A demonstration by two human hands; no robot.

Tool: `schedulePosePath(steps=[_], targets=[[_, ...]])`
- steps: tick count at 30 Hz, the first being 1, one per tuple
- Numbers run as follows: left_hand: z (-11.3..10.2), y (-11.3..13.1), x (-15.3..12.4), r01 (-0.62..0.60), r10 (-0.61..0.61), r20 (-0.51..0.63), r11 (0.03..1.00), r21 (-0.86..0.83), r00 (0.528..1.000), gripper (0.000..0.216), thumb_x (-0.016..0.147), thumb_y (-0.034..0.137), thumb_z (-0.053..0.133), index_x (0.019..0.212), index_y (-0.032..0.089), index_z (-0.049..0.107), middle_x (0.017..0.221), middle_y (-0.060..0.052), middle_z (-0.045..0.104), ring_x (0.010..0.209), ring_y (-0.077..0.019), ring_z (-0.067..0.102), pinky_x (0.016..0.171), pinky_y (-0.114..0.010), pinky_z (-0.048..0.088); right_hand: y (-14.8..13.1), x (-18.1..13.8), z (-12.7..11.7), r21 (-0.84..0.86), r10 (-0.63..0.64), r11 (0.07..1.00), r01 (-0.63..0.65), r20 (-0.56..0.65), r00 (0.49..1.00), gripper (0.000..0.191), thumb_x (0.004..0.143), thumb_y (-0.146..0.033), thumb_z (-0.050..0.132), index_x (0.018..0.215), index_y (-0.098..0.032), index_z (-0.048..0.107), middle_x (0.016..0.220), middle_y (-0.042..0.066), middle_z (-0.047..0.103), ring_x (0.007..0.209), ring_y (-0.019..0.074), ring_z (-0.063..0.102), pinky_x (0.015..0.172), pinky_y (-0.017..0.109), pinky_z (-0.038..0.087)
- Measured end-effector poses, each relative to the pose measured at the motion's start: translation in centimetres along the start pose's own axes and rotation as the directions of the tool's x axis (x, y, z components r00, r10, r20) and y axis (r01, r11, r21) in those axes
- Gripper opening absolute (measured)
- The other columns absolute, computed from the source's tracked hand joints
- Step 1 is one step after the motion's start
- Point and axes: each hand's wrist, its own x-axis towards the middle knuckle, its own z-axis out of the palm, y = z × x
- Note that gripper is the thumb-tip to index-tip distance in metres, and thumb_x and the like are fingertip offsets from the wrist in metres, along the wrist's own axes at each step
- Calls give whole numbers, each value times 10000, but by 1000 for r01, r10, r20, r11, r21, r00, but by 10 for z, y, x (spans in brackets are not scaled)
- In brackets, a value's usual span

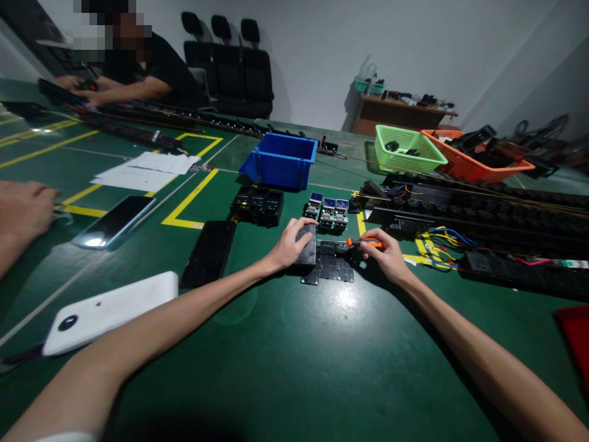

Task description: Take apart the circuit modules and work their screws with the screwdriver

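My left hand is closed round a black plastic box, which stands on the green table. Between the fingers of my right hand is a screwdriver with an orange and black handle, its thin shaft pointing left at the box. Flat black plates lie just to the right of the box, partly beneath the shaft. Behind them sit small circuit boards with blue displays. A black housing rests farther left. Whether the tip touches a screw is too small to tell.
A blue bin stands behind the housing. Two phones and a white device lie left. Green and orange baskets stand back right, near wired black rails. Another person's hand reaches in at left; a co-worker sits behind.
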Motion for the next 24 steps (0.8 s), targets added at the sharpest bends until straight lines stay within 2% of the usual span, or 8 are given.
schedulePosePath(steps=[8,16,24], targets=[[1,-1,0,8,-8,0,1000,2,1000,302,893,247,435,1167,212,560,1085,-51,556,1067,-199,508,1027,-364,377,0,0,0,-31,-28,999,28,12,1000,243,767,-367,728,886,-203,596,738,-24,584,580,104,554,569,242,429],[0,0,0,2,-2,-1,1000,-4,1000,302,889,236,436,1165,210,558,1097,-51,556,1076,-199,508,1029,-362,374,0,0,-1,-105,-81,991,81,5,997,225,769,-362,721,866,-196,606,826,-8,575,639,110,551,590,249,422],[0,1,0,12,-12,11,1000,1,1000,306,895,246,433,1171,207,559,1074,-50,550,1045,-193,513,1014,-348,378,-3,-1,2,25,14,1000,-15,46,999,242,799,-399,683,892,-203,577,667,-24,606,506,104,524,498,236,419]])
